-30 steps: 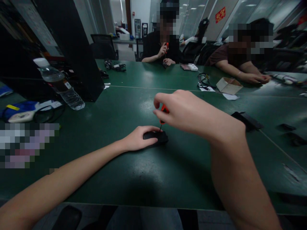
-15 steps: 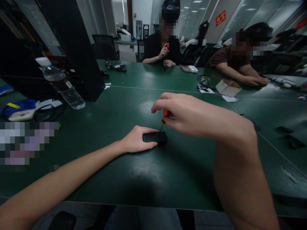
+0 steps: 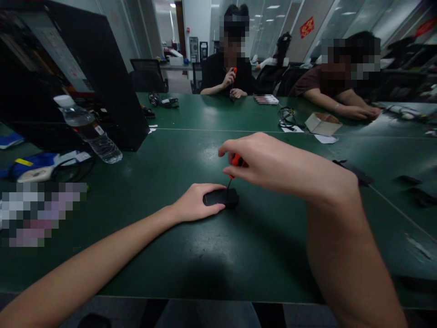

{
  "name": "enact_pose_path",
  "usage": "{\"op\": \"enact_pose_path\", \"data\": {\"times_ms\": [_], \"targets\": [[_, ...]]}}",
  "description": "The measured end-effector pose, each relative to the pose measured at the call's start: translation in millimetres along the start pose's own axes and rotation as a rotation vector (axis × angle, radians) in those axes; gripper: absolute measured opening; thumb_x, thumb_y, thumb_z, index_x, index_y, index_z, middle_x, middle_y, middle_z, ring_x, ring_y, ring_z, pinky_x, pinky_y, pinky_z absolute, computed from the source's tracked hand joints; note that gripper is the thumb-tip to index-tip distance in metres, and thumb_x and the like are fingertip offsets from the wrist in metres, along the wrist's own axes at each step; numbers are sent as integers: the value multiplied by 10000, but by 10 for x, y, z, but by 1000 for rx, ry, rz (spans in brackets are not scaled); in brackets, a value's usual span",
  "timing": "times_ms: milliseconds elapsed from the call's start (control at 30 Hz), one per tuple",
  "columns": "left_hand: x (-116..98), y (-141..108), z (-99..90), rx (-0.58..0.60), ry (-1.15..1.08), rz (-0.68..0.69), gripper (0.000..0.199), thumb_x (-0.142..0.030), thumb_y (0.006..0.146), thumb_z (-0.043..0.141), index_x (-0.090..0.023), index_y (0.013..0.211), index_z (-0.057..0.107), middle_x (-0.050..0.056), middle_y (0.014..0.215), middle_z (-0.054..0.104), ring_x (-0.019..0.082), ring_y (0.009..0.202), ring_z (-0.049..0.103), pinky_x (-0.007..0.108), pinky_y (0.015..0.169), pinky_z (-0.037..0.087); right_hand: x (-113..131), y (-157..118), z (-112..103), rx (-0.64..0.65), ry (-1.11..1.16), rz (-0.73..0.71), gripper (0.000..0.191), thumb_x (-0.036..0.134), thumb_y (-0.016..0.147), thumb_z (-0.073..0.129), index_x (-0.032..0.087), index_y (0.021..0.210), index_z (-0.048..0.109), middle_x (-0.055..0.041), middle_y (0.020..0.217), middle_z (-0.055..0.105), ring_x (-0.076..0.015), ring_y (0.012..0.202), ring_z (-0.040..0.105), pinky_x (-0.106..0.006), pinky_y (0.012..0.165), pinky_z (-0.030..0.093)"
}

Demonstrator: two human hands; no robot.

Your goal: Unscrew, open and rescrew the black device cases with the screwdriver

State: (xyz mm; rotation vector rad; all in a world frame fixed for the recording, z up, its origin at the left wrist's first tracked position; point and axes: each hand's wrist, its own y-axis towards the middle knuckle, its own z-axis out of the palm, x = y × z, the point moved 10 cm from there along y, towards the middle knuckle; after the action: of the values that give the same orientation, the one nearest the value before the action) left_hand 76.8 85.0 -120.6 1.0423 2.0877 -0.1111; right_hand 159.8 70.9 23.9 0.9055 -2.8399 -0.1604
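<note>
A small black oblong device point(image 3: 218, 197) lies on the green table point(image 3: 164, 264) in front of me. My left hand point(image 3: 196, 202) grips it from the left, thumb along the near side and fingers along the far side. Above it, my right hand point(image 3: 251, 157) holds a screwdriver point(image 3: 237, 160) with an orange and black handle. Its thin shaft slants down to the top of the device, where the tip seems to touch. What exactly the tip sits in is too small to tell.
A water bottle point(image 3: 90, 130) leans beside a black computer case point(image 3: 102, 77) at the left. Across the table, one person point(image 3: 227, 68) holds an orange-handled tool; another person point(image 3: 327, 86) sits further right. A small open box point(image 3: 322, 124) and cables point(image 3: 287, 116) lie at the far right.
My right hand has turned slightly about the screwdriver handle, with the thumb now further left across it. My left hand keeps its hold on the device. The view has tilted a little upward.
</note>
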Motion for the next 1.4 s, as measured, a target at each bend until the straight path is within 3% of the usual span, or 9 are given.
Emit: {"op": "enact_pose_path", "data": {"times_ms": [200,400,667,1400], "targets": [[96,22,-46,-25,-15,-55,474,-390,833,782,-165,1242,700,82,1163,769,254,1021,735,359,937,552,168,-12,-132,-49,57,-63,159,188,922,610,170,1004,745,-43,856,728,-150,742,615,-264,660,367],[68,7,-43,-18,-24,5,416,-320,814,796,-194,1205,729,53,1085,782,242,949,746,342,903,555,366,-16,-93,13,139,-169,154,145,900,603,155,977,736,-30,825,713,-122,692,582,-254,654,351],[83,11,-34,-7,-13,-40,394,-361,825,794,-190,1176,742,55,1064,790,241,924,751,333,866,555,285,32,-16,36,114,-138,153,163,916,587,164,974,729,-38,849,719,-134,709,593,-257,659,343],[108,16,-9,22,-11,-74,384,-404,850,773,-169,1151,732,88,1113,781,295,1020,733,400,909,561,410,122,28,-6,140,-161,107,172,948,604,142,977,703,-34,853,690,-128,733,558,-264,674,331]]}}
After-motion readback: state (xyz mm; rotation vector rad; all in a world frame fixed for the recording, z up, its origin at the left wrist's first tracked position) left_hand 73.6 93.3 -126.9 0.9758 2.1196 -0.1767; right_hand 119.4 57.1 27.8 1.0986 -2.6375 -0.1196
